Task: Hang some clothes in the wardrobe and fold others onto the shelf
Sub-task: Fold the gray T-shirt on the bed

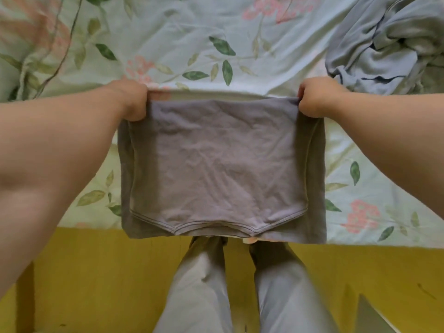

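Your left grip (pixel 131 102) is curled tight round the far left corner of the top (pixel 216 164), fingers tucked under the fold and thumb on the upper side. Your right grip (pixel 317 98) pinches the far right corner the same way, so the far edge is stretched straight between them. The top is mauve-grey and lies folded double at the near edge of the bed (pixel 240 32). Its upper layer is narrower than the one beneath, and its stitched hem sits just short of the bed's near edge. A crumpled blue-grey pile (pixel 384 44) lies at the far right corner, well apart from the top. Your legs (pixel 197 284) stand on the yellow floor (pixel 96 272) against the near edge.
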`<state>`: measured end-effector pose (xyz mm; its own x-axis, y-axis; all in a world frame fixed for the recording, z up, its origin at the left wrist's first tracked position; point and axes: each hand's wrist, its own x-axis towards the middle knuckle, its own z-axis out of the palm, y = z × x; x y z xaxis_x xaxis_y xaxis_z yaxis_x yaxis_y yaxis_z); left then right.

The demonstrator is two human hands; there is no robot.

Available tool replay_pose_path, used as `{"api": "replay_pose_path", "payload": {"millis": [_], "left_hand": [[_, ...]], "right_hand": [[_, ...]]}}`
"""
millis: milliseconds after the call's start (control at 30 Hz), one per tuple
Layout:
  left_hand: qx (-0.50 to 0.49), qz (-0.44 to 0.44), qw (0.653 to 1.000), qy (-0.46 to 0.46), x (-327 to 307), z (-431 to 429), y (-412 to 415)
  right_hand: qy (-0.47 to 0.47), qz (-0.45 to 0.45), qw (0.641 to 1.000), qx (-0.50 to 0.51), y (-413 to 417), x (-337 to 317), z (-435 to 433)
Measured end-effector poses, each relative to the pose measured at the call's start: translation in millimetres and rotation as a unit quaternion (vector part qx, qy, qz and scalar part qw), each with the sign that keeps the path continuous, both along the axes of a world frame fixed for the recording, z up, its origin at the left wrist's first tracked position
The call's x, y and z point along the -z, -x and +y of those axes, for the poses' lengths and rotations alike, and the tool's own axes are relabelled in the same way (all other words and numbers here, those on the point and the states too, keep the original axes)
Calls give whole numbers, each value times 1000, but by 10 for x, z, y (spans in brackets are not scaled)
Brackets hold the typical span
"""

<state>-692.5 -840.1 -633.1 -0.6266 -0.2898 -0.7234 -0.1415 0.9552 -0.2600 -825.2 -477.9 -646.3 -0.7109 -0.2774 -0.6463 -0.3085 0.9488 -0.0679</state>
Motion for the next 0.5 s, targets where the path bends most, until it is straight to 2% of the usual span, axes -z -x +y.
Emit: {"api": "replay_pose_path", "payload": {"millis": [133,267,433,500], "left_hand": [[41,-64,997,15,-9,-75,86],[-2,-89,996,-4,52,-269,94],[-7,8,1000,16,15,-355,128],[-33,42,998,26,56,-343,107]], "right_hand": [[-81,-9,994,-67,50,-39,-11],[-100,-25,992,-79,75,-92,-55],[-77,55,989,-115,241,-118,-68],[-79,60,991,-95,237,-117,-94]]}}
